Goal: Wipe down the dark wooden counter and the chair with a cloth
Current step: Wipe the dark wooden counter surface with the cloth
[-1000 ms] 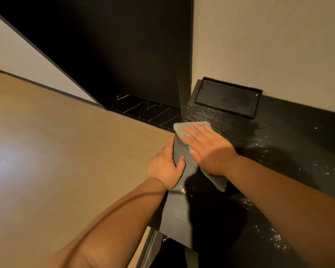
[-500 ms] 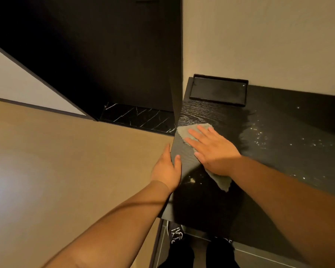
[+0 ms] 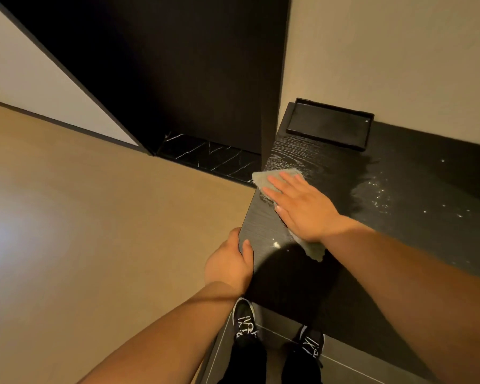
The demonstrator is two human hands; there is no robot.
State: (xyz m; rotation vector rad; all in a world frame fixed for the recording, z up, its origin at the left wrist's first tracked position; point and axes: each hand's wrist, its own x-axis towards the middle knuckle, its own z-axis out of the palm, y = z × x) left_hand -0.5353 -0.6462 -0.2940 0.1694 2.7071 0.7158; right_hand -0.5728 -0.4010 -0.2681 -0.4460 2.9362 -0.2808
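Head view, looking down at the left end of the counter [image 3: 261, 217].

- Tan floor [image 3: 94, 217]: lies left of the counter and lower than its top.
- Black marble strip [image 3: 205, 156]: on the floor beyond the counter's far left corner, at the foot of a dark wall panel [image 3: 178, 65].
- Left hand [image 3: 229, 266]: grips the counter's left edge near the front corner. Thumb lies on the top surface; the fingers are curled down over the side and mostly hidden.
- Shoes, black with white markings [image 3: 244, 320]: on the grey floor just in front of the counter's front edge.
- Cloth [image 3: 259, 178], grey-green: lies flat on the counter top, at its left edge, about midway from front to back. One corner shows past the fingertips; a frayed end [image 3: 313, 249] shows behind the wrist.
- Right hand [image 3: 302, 206]: pressed palm-down on the cloth, fingers straight and close together, pointing toward the counter's far left corner.
- Black tray [image 3: 329, 127]: sits on the counter's back left corner, against the beige wall [image 3: 385, 51].
- Counter surface: glossy streaks between cloth and tray; pale specks [image 3: 377, 195] scattered on the top right of the hand.
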